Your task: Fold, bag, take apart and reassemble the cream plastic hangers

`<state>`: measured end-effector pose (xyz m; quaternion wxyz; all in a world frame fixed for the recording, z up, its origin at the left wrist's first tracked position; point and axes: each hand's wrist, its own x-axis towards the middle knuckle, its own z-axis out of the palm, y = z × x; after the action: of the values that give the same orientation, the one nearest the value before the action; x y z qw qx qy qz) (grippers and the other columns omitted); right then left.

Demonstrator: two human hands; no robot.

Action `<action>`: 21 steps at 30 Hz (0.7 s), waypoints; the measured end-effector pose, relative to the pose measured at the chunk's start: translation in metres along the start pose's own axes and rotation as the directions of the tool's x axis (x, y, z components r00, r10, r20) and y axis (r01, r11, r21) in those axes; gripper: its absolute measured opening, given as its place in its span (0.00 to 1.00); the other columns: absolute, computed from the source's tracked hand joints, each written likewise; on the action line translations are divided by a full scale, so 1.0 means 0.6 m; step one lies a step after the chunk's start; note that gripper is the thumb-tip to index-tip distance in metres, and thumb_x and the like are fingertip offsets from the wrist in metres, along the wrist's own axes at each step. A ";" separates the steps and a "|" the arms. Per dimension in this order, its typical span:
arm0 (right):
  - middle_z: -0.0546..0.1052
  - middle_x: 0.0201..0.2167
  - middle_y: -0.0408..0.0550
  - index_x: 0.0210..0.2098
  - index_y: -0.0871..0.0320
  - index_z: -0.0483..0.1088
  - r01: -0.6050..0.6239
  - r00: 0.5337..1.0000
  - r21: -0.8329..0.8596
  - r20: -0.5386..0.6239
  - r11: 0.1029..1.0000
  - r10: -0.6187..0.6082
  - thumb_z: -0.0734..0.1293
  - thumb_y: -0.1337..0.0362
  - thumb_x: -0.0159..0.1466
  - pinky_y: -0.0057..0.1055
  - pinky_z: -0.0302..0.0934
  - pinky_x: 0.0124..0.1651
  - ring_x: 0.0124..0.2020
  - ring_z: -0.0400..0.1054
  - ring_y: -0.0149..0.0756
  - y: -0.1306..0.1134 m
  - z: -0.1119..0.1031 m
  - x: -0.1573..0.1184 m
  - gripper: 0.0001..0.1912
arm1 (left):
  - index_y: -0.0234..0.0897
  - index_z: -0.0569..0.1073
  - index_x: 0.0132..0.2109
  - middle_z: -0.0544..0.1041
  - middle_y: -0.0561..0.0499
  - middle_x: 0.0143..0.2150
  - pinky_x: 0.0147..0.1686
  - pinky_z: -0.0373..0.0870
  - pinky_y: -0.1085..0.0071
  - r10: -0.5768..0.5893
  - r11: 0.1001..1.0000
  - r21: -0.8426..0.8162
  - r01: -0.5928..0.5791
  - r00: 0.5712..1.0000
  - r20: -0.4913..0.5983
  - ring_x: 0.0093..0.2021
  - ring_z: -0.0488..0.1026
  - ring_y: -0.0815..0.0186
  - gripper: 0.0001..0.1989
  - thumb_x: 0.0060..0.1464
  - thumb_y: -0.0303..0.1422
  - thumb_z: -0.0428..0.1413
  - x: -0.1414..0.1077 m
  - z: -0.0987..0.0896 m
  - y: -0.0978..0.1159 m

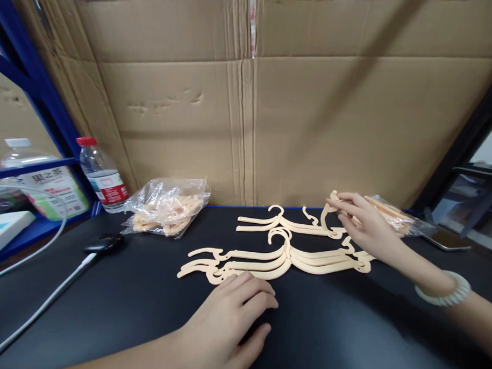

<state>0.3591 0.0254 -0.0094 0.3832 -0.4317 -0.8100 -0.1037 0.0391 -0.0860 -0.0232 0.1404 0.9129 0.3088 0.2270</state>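
Note:
Cream plastic folding clothes hangers (pixel 263 266) lie stacked on the black table in front of me, their hooks pointing away. Behind them is another hanger (pixel 260 225), with a small loose curved piece (pixel 309 216) by its right arm. My right hand (pixel 363 221), a pale beaded band on its wrist, pinches a curved hanger piece (pixel 324 217) between thumb and fingers, above the rear hanger's right end. On the table, my left hand (pixel 237 313) rests just in front of the stack's left half, thumb apart and fingers loosely bent, holding nothing.
At the back left lies a clear bag (pixel 168 206) of cream hanger parts; another bag (pixel 390 214) is behind my right hand, near a phone-like flat object (pixel 446 240). A red-capped bottle (pixel 103 174), a black device (pixel 103 243) and its white cable (pixel 43 309) are left. Cardboard (pixel 171 112) walls the back.

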 end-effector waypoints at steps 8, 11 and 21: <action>0.72 0.50 0.51 0.51 0.46 0.73 -0.243 0.967 0.624 0.213 0.743 0.137 0.65 0.60 0.64 0.37 0.71 0.47 0.50 0.69 0.43 -0.143 -0.005 -0.029 0.16 | 0.40 0.71 0.48 0.76 0.51 0.43 0.43 0.72 0.71 -0.129 0.917 -0.372 0.142 0.990 0.059 0.39 0.73 0.68 0.14 0.54 0.24 0.54 -0.002 0.000 0.022; 0.71 0.53 0.50 0.53 0.47 0.71 -0.351 0.928 0.775 0.364 0.525 0.084 0.66 0.61 0.64 0.40 0.68 0.54 0.50 0.71 0.40 -0.179 -0.009 -0.041 0.17 | 0.40 0.68 0.54 0.75 0.48 0.48 0.44 0.72 0.69 -0.158 0.852 -0.496 0.168 0.985 0.064 0.41 0.73 0.67 0.19 0.56 0.27 0.55 -0.001 0.006 0.014; 0.71 0.56 0.48 0.58 0.47 0.65 -0.272 0.847 0.806 0.460 0.525 -0.267 0.64 0.74 0.63 0.39 0.62 0.58 0.57 0.64 0.37 -0.221 -0.003 -0.068 0.26 | 0.36 0.69 0.46 0.73 0.49 0.36 0.34 0.69 0.71 -0.390 0.469 -0.841 0.269 0.918 0.076 0.32 0.71 0.68 0.16 0.59 0.43 0.55 0.010 0.021 -0.004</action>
<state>0.2702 -0.0811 -0.0154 0.3037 -0.2007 -0.8268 0.4287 0.0483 -0.0818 -0.0330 0.5803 0.6395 0.3402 0.3723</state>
